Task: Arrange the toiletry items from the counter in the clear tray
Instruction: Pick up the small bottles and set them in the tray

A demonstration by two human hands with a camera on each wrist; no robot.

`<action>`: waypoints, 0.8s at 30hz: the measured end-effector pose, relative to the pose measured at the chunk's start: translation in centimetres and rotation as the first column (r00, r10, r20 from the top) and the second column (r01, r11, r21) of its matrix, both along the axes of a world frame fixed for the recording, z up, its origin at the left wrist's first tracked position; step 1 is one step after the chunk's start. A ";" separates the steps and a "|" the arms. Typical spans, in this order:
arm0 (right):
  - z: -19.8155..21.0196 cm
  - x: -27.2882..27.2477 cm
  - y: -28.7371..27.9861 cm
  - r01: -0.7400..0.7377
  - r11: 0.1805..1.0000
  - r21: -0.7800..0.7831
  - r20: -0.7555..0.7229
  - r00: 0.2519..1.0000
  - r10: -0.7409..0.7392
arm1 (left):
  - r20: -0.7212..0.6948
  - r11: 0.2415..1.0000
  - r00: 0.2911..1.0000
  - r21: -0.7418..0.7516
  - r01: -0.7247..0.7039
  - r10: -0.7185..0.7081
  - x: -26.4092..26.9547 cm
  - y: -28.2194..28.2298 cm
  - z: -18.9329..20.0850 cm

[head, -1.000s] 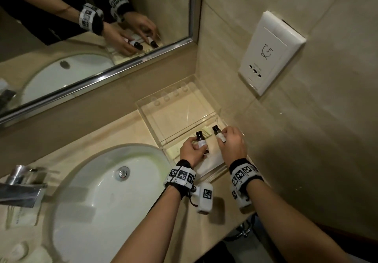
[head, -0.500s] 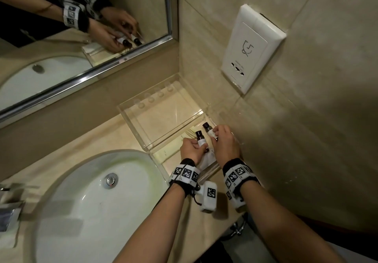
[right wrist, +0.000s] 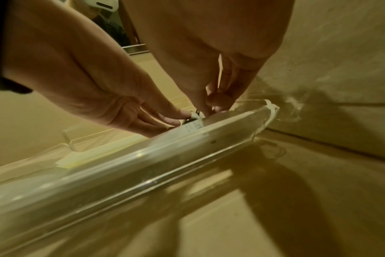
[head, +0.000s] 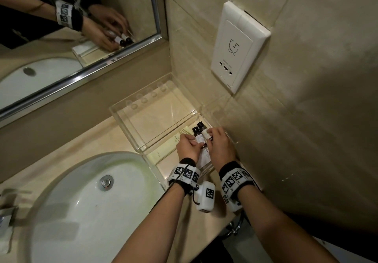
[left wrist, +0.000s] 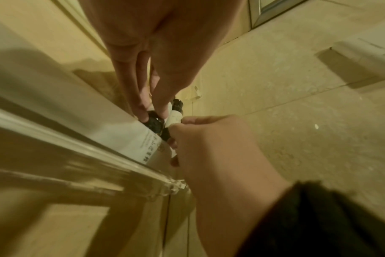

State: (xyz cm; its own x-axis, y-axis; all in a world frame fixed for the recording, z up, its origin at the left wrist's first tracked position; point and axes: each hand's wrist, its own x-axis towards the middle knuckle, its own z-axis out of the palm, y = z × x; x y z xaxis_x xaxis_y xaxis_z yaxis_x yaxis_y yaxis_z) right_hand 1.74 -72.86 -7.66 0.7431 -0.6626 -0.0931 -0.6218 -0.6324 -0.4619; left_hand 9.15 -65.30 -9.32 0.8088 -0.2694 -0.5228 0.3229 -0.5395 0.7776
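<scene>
At centre frame, inside the clear acrylic tray, my left hand and right hand each pinch a small dark white-labelled bottle; next, I'd judge, stand them side by side and let go.

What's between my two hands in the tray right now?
Two small dark-capped bottles, side by side; the left hand holds one, the right hand the other, over white packets. Head view shows it.
</scene>
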 end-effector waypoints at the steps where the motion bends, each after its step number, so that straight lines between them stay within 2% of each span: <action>1: 0.0 0.0 0.0 -0.003 1.000 0.000 -0.004 1.000 0.003 | 0.001 1.000 1.000 -0.002 -0.006 0.006 0.0 -0.2 -0.1; 6: -0.1 -0.2 -0.2 0.001 1.000 0.015 -0.015 1.000 -0.001 | -0.012 0.998 0.998 0.011 -0.066 0.067 -0.2 -1.4 0.2; 15: 0.1 -0.8 -0.4 -0.040 0.998 0.042 -0.024 0.999 0.041 | -0.011 0.986 1.000 0.170 0.001 0.000 -0.1 -2.6 0.6; 20: 0.2 -1.1 -0.7 -0.095 0.995 0.043 -0.012 0.995 0.095 | 0.009 0.991 1.000 0.133 -0.014 0.013 0.1 -2.4 0.6; 24: -0.2 -1.4 -1.1 -0.136 0.990 0.024 0.001 0.991 0.136 | 0.034 0.996 0.999 0.080 0.031 -0.034 0.3 -2.1 0.3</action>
